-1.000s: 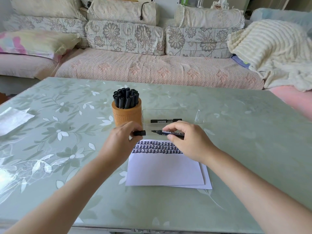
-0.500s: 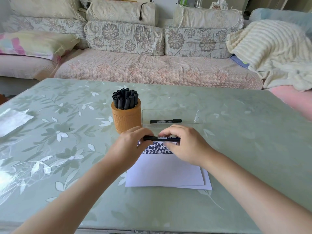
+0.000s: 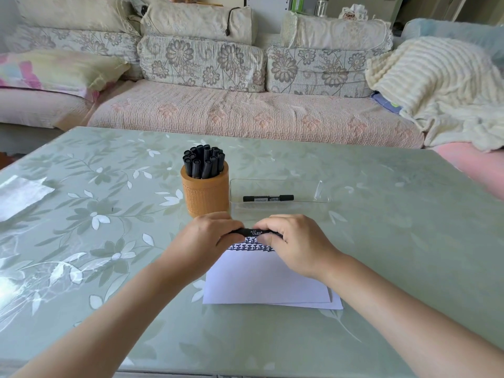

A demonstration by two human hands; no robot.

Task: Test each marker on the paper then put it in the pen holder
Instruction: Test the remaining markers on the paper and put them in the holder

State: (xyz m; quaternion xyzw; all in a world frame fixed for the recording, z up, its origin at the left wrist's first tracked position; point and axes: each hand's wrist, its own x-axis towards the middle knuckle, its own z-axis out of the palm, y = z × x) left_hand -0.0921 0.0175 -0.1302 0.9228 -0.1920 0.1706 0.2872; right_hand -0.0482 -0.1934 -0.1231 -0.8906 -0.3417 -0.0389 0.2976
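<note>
A black marker point(image 3: 255, 232) lies level between my two hands, just above the top edge of the white paper point(image 3: 266, 285). My left hand point(image 3: 206, 242) grips its left end, where the cap sits, and my right hand point(image 3: 293, 242) grips its right part. Rows of black test marks point(image 3: 252, 247) run across the top of the paper, partly hidden by my fingers. Behind my left hand stands the orange pen holder point(image 3: 205, 195), filled with several black markers. A clear plastic tray point(image 3: 278, 199) to its right holds one more black marker point(image 3: 268, 198).
The table point(image 3: 381, 241) has a glossy green floral cover. A crumpled clear plastic sheet point(image 3: 20, 196) lies at the far left. A sofa with cushions and a cream blanket point(image 3: 441, 88) stands behind the table.
The cap in my left hand and the uncapped marker in my right came together. The marker is now capped and held by both hands, a little nearer to me over the paper.
</note>
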